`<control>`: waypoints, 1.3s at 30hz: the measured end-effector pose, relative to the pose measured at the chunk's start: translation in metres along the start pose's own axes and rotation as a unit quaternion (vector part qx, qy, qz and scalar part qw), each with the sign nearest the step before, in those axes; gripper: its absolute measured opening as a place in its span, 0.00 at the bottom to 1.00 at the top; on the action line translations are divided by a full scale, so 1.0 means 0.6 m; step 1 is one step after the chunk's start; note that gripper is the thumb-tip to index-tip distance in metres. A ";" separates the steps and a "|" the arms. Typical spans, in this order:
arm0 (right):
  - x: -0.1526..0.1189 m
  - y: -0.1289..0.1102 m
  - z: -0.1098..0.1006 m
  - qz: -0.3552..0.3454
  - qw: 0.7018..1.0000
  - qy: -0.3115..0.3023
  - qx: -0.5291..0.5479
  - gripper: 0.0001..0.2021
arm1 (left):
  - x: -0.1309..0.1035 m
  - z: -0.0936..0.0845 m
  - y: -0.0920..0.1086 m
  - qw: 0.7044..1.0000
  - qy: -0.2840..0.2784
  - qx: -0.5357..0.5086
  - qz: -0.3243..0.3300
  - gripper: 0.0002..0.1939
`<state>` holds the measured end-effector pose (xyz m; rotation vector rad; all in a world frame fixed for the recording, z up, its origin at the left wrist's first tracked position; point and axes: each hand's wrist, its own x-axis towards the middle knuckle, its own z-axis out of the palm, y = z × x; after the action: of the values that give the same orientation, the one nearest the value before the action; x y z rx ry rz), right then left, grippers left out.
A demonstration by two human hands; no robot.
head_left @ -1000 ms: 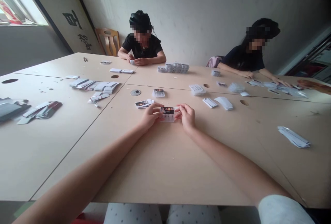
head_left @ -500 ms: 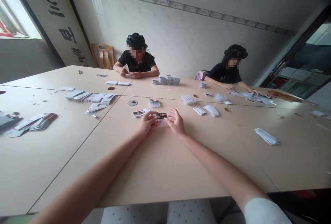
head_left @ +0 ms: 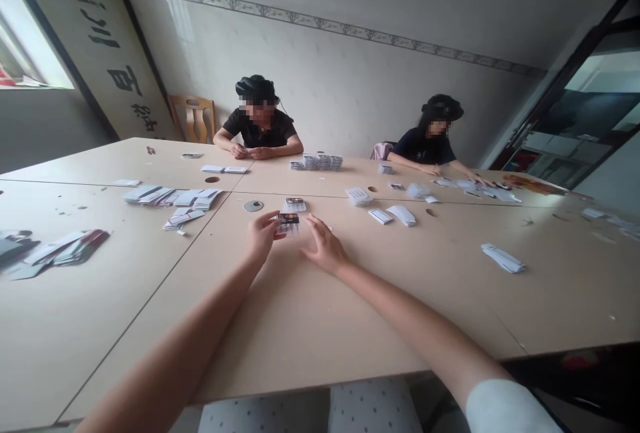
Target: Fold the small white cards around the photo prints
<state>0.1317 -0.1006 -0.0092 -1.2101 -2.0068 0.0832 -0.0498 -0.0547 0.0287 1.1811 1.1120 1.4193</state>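
Observation:
My left hand (head_left: 263, 235) pinches a small clear packet with a dark printed card (head_left: 289, 221) just above the beige table (head_left: 320, 313). A short way to the right of the packet, my right hand (head_left: 324, 247) rests with its fingers spread, holding nothing. Just beyond the packet lies another small packet (head_left: 295, 204), and a round metal disc (head_left: 253, 206) sits to its left. Whatever lies directly under my left hand is hidden.
Piles of white cards (head_left: 173, 197) lie at the left, more cards (head_left: 60, 249) at the far left, a stack (head_left: 501, 257) at the right. Two people sit across the table handling cards (head_left: 315, 161). A wooden chair (head_left: 193, 117) stands behind.
My right hand has let go of the packet and opened. My left hand has carried the packet to the left and farther away. The camera has tilted upward.

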 end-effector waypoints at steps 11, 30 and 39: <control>0.062 0.018 0.030 -0.004 0.999 -0.004 0.052 0.41 | -0.019 0.009 -0.005 0.999 -0.034 0.030 -0.004 0.21; 0.183 0.136 0.083 0.158 0.979 0.077 0.100 0.36 | 0.029 -0.047 -0.021 0.890 0.100 0.381 0.229 0.13; 0.177 0.139 0.081 0.157 0.982 -0.017 0.105 0.44 | 0.039 -0.048 -0.041 0.900 0.084 0.391 0.174 0.11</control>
<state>0.1346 0.0428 -0.0166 -1.3836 -1.7686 0.4629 -0.0774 -0.0300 0.0038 1.9234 1.7503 1.3823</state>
